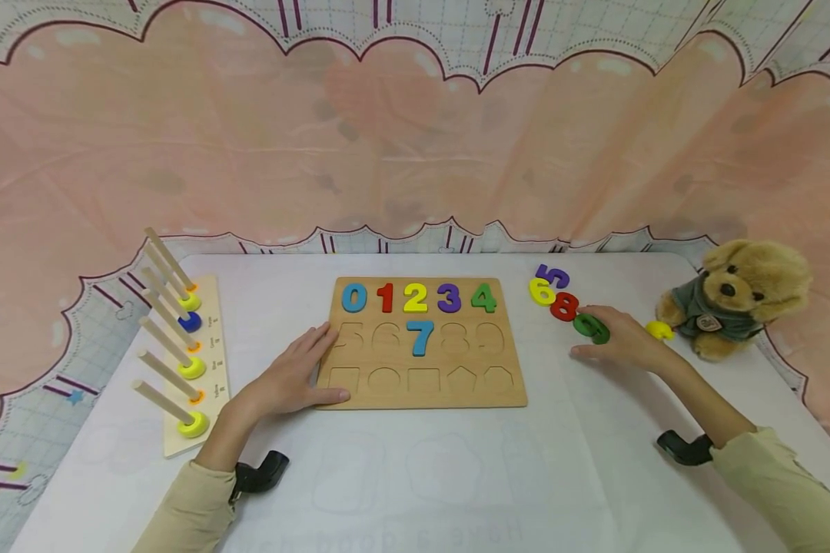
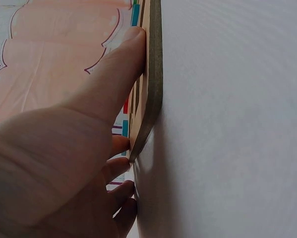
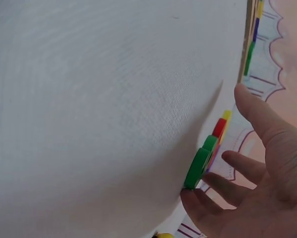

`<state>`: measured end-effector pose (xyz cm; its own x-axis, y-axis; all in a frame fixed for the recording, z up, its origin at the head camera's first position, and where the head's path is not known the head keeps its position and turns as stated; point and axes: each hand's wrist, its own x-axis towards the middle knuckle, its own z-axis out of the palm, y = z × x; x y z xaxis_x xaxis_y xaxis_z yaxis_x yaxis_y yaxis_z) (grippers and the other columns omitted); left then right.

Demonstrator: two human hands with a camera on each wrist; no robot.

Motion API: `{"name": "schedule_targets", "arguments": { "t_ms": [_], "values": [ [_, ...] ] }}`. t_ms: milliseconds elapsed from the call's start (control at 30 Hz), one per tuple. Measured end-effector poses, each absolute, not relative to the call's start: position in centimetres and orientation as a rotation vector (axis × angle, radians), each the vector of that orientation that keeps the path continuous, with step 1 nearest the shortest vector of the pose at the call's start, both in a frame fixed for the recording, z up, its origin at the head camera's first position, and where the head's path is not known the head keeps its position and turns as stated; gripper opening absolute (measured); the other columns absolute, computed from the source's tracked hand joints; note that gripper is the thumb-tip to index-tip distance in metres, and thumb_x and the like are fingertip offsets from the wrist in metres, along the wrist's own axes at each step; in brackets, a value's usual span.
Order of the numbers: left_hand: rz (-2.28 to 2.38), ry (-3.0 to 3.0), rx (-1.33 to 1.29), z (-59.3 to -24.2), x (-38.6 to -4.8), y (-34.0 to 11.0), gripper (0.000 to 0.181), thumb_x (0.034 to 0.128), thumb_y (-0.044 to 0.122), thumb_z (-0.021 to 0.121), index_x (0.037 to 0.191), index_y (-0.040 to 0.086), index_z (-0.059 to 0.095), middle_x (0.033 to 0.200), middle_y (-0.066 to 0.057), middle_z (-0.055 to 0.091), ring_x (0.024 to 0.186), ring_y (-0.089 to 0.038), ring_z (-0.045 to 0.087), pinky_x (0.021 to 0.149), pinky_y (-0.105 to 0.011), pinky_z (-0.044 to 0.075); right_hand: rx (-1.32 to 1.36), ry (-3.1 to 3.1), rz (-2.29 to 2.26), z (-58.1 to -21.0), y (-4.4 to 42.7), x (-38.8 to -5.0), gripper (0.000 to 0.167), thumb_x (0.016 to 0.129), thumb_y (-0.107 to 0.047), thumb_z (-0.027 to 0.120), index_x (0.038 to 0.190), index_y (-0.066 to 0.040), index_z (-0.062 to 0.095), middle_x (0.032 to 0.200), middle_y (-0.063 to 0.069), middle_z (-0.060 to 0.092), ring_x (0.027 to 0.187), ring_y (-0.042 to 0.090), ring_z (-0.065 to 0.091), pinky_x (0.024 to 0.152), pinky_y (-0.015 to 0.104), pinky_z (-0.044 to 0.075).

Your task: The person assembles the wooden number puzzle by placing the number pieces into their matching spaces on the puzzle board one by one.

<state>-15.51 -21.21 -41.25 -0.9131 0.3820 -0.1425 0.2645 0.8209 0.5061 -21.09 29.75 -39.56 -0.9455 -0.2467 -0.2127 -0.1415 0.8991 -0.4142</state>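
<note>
The right hand has its fingers and thumb spread apart around a green 9, without pinching it. The 9 lies on the white table in the gap between thumb and fingers, just beside the fingertips; whether they touch it I cannot tell. Just beyond it, on the side away from the palm, lies a red 8, then a yellow 6 and a purple 5, the pieces bunched close together. Behind the wrist is a small yellow piece, beside a teddy bear in a green top. The left hand rests loosely against the left edge of a wooden board, thumb on its near corner and fingertips at the side. On the board, the numbers 0 to 4 form the far row, with a blue 7 below the 2. Further left stands a peg rack with coloured rings.
</note>
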Motion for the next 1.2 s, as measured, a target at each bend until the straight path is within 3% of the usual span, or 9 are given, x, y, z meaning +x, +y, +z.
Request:
{"name": "schedule_targets", "arguments": {
  "t_ms": [367,600,733,1067,1200],
  "values": [
    [0.718,2.767,0.497,-41.3,-15.5,-21.3,0.103,0.0793,0.056,0.072,0.154,0.006,0.021,0.162,-0.019,0.016,0.147,-0.044,0.015,0.116,-0.064,0.021,-0.381,2.793,-0.606,-39.2,29.9,-20.9,0.069,0.086,-0.030,0.072,0.136,0.010,0.047,0.142,0.036,0.040,0.127,0.053,0.041,0.103,0.066,0.039],
    [0.719,2.762,0.496,-41.1,-15.4,-21.2,0.102,0.0798,0.053,0.072,0.154,0.005,0.022,0.162,-0.019,0.016,0.148,-0.044,0.015,0.116,-0.065,0.021,-0.426,2.752,-0.619,-38.8,30.2,-20.9,0.062,0.085,-0.014,0.070,0.138,0.010,0.045,0.142,0.036,0.041,0.119,0.048,0.051,0.090,0.050,0.055],
    [0.717,2.763,0.494,-41.1,-15.4,-21.2,0.102,0.0799,0.053,0.073,0.154,0.004,0.022,0.162,-0.019,0.016,0.148,-0.044,0.015,0.116,-0.064,0.021,-0.426,2.744,-0.603,-38.7,30.3,-20.9,0.061,0.084,-0.009,0.068,0.138,0.009,0.045,0.142,0.036,0.041,0.112,0.045,0.055,0.086,0.046,0.057],
    [0.721,2.763,0.510,-40.9,-15.4,-21.0,0.102,0.0802,0.052,0.073,0.154,0.003,0.022,0.161,-0.020,0.016,0.147,-0.045,0.015,0.115,-0.065,0.021,-0.419,2.809,-0.669,-38.5,30.0,-20.2,0.059,0.083,-0.012,0.072,0.134,0.008,0.051,0.137,0.034,0.047,0.105,0.041,0.060,0.085,0.046,0.058],
    [0.717,2.770,0.503,-40.9,-15.4,-21.1,0.102,0.0801,0.052,0.073,0.154,0.003,0.022,0.161,-0.020,0.016,0.147,-0.045,0.015,0.116,-0.064,0.021,-0.428,2.854,-0.726,-38.2,28.7,-19.5,0.057,0.084,-0.017,0.074,0.133,0.004,0.056,0.134,0.030,0.052,0.102,0.037,0.061,0.079,0.034,0.059]
  ]
}}
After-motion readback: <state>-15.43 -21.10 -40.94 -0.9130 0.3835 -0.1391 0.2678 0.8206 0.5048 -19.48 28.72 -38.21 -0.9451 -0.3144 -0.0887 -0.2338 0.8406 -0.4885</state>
